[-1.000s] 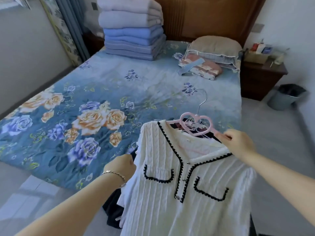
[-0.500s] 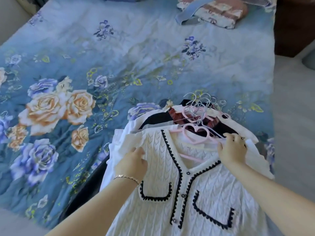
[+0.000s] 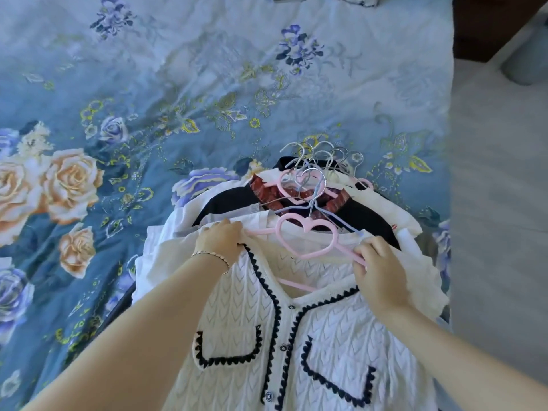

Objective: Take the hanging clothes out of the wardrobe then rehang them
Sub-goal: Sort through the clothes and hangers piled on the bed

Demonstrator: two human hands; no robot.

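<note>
A white knit cardigan (image 3: 296, 336) with dark scalloped trim lies on top of a pile of hung clothes (image 3: 370, 215) on the bed. A pink hanger (image 3: 308, 235) with a heart-shaped neck sits in its collar. My left hand (image 3: 221, 243) grips the cardigan's left shoulder at the hanger's arm. My right hand (image 3: 378, 268) pinches the hanger's right arm at the other shoulder. Several metal hooks (image 3: 320, 157) of the other hangers fan out beyond the pile.
The blue flowered bedspread (image 3: 178, 99) stretches away to the left and far side. Grey floor (image 3: 498, 203) runs along the right of the bed. A dark wooden nightstand (image 3: 486, 28) and a grey bin (image 3: 527, 63) stand at the top right.
The cardigan came down from mid-air onto the pile on the bed. My left hand moved up from its side to the left shoulder. The camera tilted down and closer.
</note>
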